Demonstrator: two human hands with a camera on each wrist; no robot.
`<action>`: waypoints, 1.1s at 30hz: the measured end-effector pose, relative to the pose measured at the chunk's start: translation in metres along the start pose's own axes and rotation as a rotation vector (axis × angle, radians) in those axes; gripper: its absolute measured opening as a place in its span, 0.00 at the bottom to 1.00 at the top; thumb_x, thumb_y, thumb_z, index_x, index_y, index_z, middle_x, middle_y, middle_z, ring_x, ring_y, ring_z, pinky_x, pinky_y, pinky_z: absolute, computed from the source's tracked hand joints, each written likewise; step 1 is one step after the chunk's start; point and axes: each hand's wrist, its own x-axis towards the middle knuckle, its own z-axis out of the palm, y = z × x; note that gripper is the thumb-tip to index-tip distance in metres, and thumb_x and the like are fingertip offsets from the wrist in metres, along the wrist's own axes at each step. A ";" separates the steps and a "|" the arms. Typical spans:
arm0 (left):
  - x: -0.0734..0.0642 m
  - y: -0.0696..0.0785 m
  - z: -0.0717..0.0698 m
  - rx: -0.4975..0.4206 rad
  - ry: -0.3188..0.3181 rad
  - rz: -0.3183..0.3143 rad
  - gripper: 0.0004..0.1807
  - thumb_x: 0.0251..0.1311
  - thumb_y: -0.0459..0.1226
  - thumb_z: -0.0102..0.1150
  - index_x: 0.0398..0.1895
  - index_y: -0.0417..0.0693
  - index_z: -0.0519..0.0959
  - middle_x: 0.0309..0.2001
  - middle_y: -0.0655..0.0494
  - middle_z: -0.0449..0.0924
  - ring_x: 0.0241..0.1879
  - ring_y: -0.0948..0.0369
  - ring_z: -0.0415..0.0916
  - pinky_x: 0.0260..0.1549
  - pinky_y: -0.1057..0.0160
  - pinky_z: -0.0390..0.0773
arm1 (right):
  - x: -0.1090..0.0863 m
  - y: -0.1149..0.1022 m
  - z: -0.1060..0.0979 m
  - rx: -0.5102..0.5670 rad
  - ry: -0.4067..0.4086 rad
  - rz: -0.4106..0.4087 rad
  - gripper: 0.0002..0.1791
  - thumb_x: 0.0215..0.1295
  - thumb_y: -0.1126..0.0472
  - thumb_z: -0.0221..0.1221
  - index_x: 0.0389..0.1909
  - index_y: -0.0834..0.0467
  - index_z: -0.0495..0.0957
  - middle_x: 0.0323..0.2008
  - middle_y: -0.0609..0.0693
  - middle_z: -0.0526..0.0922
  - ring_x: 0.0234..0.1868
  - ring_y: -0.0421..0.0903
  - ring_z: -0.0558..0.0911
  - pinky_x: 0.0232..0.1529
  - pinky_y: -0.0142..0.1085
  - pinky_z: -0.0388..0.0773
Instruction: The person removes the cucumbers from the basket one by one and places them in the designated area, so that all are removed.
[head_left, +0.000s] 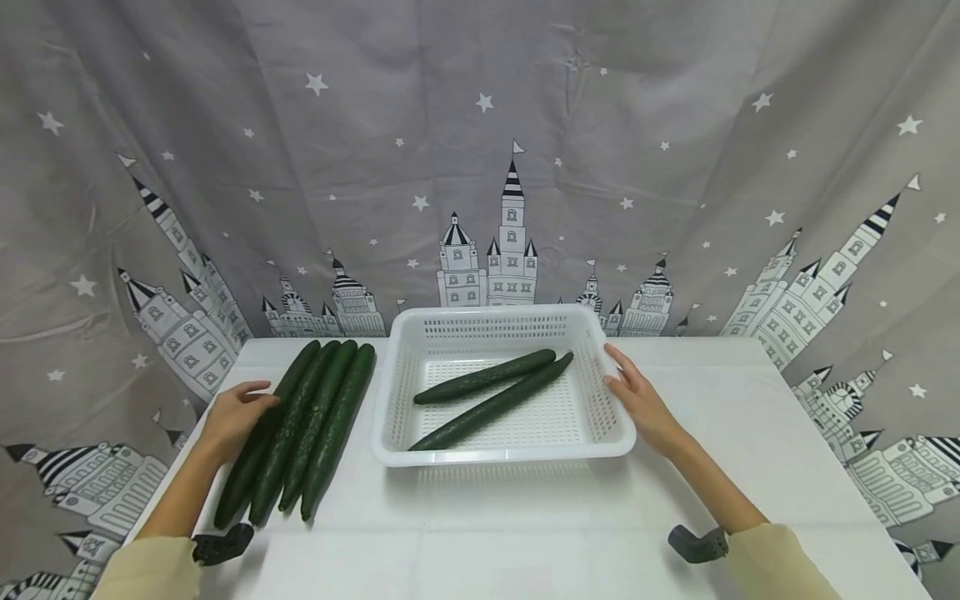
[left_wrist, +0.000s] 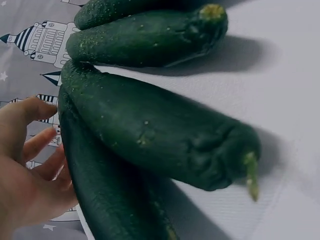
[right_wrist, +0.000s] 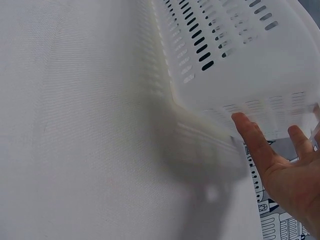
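grey cloth (head_left: 390, 50) printed with white stars (head_left: 484, 102) and black-and-white castles (head_left: 512, 242) hangs behind a white desk (head_left: 517, 550). on the left of the desk, four dark green cucumbers (head_left: 294, 433) lie lengthwise, side by side in a slanting row. just beside that row, near the middle at the back, stands a white plastic basket (head_left: 502, 455) with slotted walls. two more cucumbers (head_left: 485, 377) lie inside it, both slanting up toward the right, their far ends close together.

the person's hands are well apart. the left hand (head_left: 234, 417) is at the outer side of the leftmost cucumber (head_left: 258, 442), its fingers loosely bent and spread; in the left wrist view some fingertips vanish behind that cucumber, so one cannot tell how firmly they touch it. one cucumber next to it ends in a short, pale green stalk (left_wrist: 251, 175). the right hand (head_left: 647, 408) is at the basket's right side, its fingers spread and extended against the outer wall and rim rather than wrapped around them. pale sleeves (head_left: 780, 562) cover both forearms below the wrists, each with a black device (head_left: 697, 543) beside it.
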 end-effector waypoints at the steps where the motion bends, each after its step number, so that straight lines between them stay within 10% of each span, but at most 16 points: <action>1: 0.000 0.001 0.000 0.009 0.034 -0.002 0.31 0.72 0.41 0.52 0.69 0.27 0.63 0.61 0.23 0.67 0.55 0.34 0.72 0.48 0.43 0.77 | 0.000 0.000 0.000 -0.001 -0.001 0.001 0.35 0.81 0.59 0.44 0.81 0.51 0.40 0.75 0.65 0.54 0.70 0.66 0.64 0.60 0.48 0.73; 8: 0.006 0.013 0.002 -0.034 0.156 0.075 0.27 0.72 0.41 0.53 0.66 0.31 0.70 0.56 0.30 0.75 0.55 0.39 0.72 0.50 0.44 0.72 | -0.001 -0.001 0.001 -0.013 -0.004 -0.004 0.35 0.81 0.58 0.43 0.81 0.51 0.39 0.75 0.65 0.54 0.70 0.66 0.63 0.60 0.49 0.72; 14: 0.006 0.032 0.016 -0.091 0.087 0.212 0.29 0.71 0.48 0.56 0.67 0.38 0.72 0.54 0.41 0.79 0.54 0.48 0.75 0.49 0.52 0.77 | 0.000 -0.001 0.000 -0.013 -0.006 -0.009 0.35 0.81 0.58 0.44 0.81 0.51 0.39 0.75 0.65 0.54 0.69 0.67 0.64 0.59 0.50 0.73; 22: -0.031 0.104 0.034 -0.086 -0.052 0.397 0.24 0.72 0.38 0.56 0.66 0.34 0.71 0.56 0.34 0.77 0.58 0.41 0.74 0.55 0.48 0.74 | 0.000 0.000 0.000 -0.012 -0.003 0.003 0.35 0.81 0.57 0.44 0.81 0.51 0.39 0.75 0.65 0.54 0.69 0.67 0.64 0.58 0.51 0.73; 33: -0.043 0.148 0.090 -0.081 -0.127 0.621 0.19 0.66 0.30 0.61 0.59 0.34 0.77 0.52 0.39 0.80 0.50 0.45 0.79 0.51 0.50 0.78 | -0.001 -0.002 0.000 0.006 -0.016 -0.009 0.35 0.81 0.58 0.43 0.81 0.51 0.38 0.75 0.65 0.53 0.69 0.67 0.64 0.59 0.50 0.73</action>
